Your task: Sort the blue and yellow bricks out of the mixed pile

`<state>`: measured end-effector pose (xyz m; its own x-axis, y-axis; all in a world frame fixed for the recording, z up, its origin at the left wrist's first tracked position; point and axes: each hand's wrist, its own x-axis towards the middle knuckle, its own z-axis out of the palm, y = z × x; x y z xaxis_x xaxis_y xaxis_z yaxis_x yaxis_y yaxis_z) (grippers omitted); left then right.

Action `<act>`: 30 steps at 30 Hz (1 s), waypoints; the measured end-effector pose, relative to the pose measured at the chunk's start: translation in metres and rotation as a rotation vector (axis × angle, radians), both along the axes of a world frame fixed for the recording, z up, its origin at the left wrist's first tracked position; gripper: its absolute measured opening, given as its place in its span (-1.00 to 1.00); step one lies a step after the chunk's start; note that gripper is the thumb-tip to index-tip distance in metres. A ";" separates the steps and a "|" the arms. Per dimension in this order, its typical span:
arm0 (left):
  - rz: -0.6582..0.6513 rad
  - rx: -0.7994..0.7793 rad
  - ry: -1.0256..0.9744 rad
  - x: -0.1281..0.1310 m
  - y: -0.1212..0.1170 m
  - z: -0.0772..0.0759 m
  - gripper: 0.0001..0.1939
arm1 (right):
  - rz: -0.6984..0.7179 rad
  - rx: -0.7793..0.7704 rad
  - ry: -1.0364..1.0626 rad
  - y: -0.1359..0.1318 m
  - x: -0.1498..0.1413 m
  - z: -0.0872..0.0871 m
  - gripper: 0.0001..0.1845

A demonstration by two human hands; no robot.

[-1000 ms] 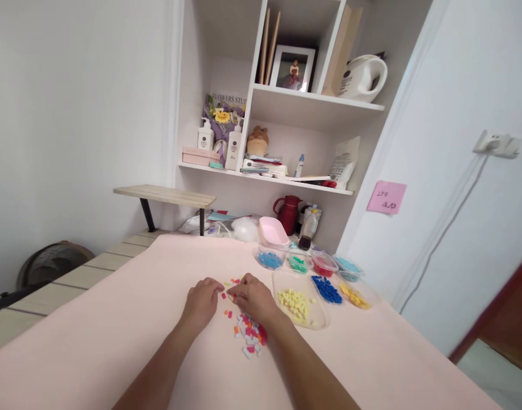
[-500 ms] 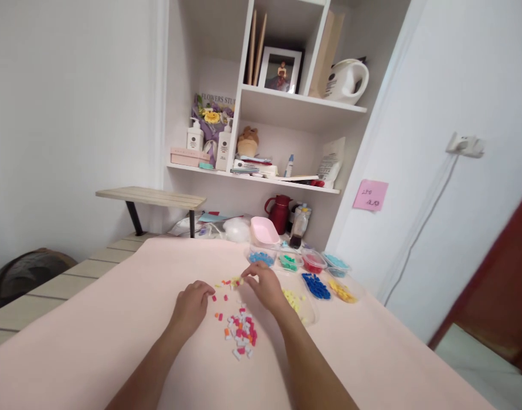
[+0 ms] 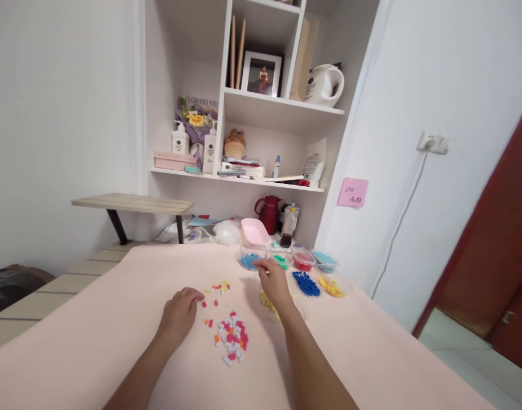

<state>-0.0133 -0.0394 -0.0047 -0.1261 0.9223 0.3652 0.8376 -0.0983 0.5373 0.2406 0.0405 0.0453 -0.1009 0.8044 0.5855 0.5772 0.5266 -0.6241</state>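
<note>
The right hand (image 3: 273, 280), fingers pinched on something too small to tell, hovered above the yellow-piece tub (image 3: 274, 303), risking a spill, while the left hand (image 3: 180, 309) rested loosely curled beside the bead pile (image 3: 232, 336).

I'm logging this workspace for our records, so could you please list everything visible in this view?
Mixed bead pile: one, pink, white, orange; on cloth near hands.
Scattered beads: few, yellow, pink; beyond left hand.
Bead containers: several, clear, holding blue, green, red, yellow beads; right rear of cloth.
Pink tub: one, behind containers.
Red jug: one, under shelves.
Kettle: one, white, upper shelf.
Photo frame: one, upper shelf.
Sticky note: one, pink, wall.
Left hand: resting on cloth, holding nothing visible.
Right hand: fingertips pinched together above the containers.
</note>
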 end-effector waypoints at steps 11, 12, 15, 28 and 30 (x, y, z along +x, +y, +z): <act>-0.024 -0.039 0.126 0.005 -0.005 -0.003 -0.49 | 0.180 -0.098 -0.380 -0.011 -0.054 -0.033 -0.46; -0.040 -0.053 0.157 0.006 -0.006 -0.003 -0.47 | 0.176 -0.107 -0.406 -0.012 -0.056 -0.034 -0.46; -0.074 -0.078 0.197 0.008 -0.009 -0.004 -0.46 | 0.171 -0.133 -0.481 -0.013 -0.059 -0.033 -0.54; -0.042 -0.110 0.155 0.012 -0.012 0.005 -0.54 | 0.082 -0.185 -0.484 -0.013 -0.054 -0.031 -0.62; -0.043 -0.108 0.159 0.011 -0.011 0.004 -0.54 | 0.107 -0.168 -0.534 -0.014 -0.055 -0.032 -0.66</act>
